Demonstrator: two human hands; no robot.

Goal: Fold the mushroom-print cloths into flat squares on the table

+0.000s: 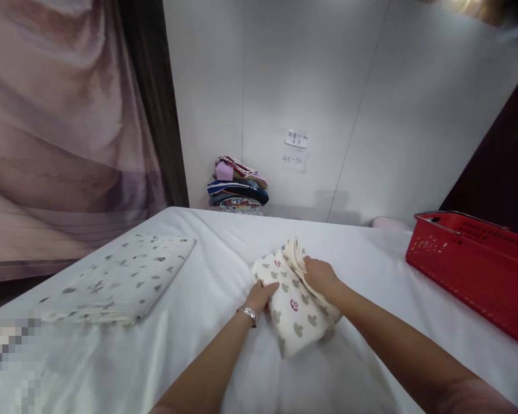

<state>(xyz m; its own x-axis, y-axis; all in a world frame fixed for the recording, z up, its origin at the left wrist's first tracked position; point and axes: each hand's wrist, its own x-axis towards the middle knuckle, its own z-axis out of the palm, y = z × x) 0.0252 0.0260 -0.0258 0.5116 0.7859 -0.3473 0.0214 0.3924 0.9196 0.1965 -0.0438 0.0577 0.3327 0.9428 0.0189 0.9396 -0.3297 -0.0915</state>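
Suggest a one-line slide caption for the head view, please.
Left hand and right hand grip a patterned cloth at a white-covered table, between another cloth and a red basket.

A cloth sits between a sheet, left, and a basket, right, a pile seemingly behind.

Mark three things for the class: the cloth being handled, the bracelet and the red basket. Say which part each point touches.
Handled cloth (288, 307): head view, on its printed upper face.
Bracelet (249, 313): head view, on the outside of its band.
Red basket (470, 273): head view, on its side wall.
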